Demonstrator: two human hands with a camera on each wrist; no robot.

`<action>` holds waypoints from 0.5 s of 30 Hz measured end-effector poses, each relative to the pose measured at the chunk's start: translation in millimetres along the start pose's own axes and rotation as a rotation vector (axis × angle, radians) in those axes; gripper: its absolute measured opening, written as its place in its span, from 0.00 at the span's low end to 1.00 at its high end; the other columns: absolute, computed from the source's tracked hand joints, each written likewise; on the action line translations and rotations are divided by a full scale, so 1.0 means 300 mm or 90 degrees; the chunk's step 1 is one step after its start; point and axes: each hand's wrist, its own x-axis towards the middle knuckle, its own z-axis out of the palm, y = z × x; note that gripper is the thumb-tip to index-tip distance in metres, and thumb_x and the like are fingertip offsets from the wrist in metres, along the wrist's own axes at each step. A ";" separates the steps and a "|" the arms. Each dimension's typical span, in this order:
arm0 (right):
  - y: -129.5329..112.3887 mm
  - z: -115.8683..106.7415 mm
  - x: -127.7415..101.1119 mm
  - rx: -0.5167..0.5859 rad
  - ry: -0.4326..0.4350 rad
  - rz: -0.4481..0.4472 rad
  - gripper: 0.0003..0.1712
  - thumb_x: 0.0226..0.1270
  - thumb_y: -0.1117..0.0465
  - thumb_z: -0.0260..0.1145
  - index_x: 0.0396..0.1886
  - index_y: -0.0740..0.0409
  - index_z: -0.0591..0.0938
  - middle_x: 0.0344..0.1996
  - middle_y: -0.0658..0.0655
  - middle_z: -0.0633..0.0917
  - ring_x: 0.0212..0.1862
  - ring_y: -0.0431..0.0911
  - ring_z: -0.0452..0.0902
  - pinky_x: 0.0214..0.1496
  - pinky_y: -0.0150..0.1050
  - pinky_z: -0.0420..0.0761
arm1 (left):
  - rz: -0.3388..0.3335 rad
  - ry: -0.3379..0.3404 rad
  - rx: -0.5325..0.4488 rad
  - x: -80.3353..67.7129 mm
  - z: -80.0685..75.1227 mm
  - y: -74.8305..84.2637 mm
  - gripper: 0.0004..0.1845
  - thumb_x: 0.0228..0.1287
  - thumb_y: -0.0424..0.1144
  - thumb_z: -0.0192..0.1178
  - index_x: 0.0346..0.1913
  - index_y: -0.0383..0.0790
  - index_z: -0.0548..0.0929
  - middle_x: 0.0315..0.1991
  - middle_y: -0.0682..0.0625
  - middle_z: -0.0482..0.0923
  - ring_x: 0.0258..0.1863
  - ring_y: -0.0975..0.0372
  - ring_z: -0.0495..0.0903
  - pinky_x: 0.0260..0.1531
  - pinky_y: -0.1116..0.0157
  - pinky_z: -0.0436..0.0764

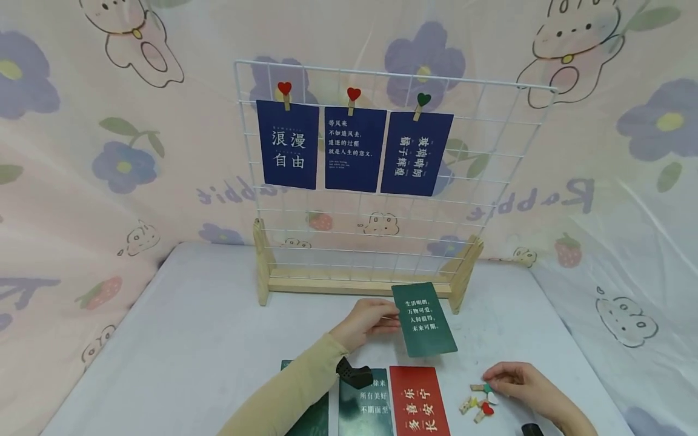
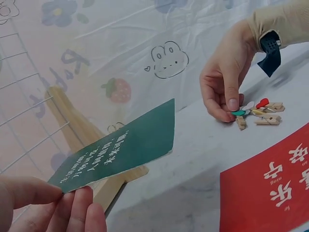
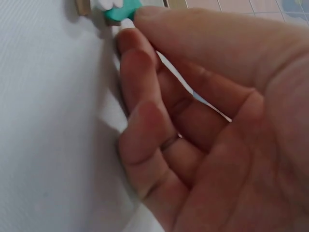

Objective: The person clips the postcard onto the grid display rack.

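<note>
My left hand (image 1: 366, 324) pinches a green card (image 1: 424, 320) with white writing by its left edge, thumb on its face and fingers behind. The card is held up just in front of the wire grid rack (image 1: 360, 284). At the right, my right hand (image 1: 520, 383) is down on the table, thumb and forefinger pinching a small wooden clip with a green top (image 2: 239, 113). Beside it lie several more wooden clips (image 2: 268, 120) with red, white and yellow tops. In the right wrist view the green top (image 3: 123, 10) is right at the thumb tip.
Three dark blue cards hang on the rack: a left one (image 1: 289, 145), a middle one (image 1: 354, 150) and a right one (image 1: 417, 154), each under a heart clip. A red card (image 1: 418, 399) and green cards (image 1: 364, 406) lie at the table's front, partly behind the left sleeve.
</note>
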 end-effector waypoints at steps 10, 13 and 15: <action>-0.007 0.005 -0.001 -0.020 0.004 -0.008 0.16 0.67 0.58 0.65 0.44 0.68 0.82 0.39 0.59 0.84 0.35 0.44 0.76 0.37 0.33 0.78 | 0.024 0.001 0.003 -0.028 -0.053 0.035 0.10 0.64 0.32 0.62 0.44 0.28 0.82 0.31 0.44 0.82 0.28 0.61 0.83 0.39 0.61 0.84; -0.011 0.008 -0.004 -0.018 0.003 -0.003 0.16 0.67 0.57 0.64 0.42 0.68 0.82 0.37 0.58 0.84 0.34 0.42 0.76 0.36 0.32 0.77 | 0.027 -0.006 0.014 -0.035 -0.054 0.032 0.10 0.64 0.32 0.61 0.43 0.28 0.82 0.30 0.45 0.82 0.27 0.62 0.83 0.39 0.61 0.84; -0.016 0.011 -0.001 -0.016 0.004 0.003 0.16 0.67 0.57 0.64 0.42 0.68 0.82 0.37 0.57 0.84 0.34 0.42 0.76 0.36 0.32 0.77 | 0.036 -0.009 0.035 -0.038 -0.057 0.033 0.10 0.64 0.32 0.60 0.43 0.28 0.82 0.29 0.46 0.82 0.26 0.62 0.82 0.38 0.61 0.84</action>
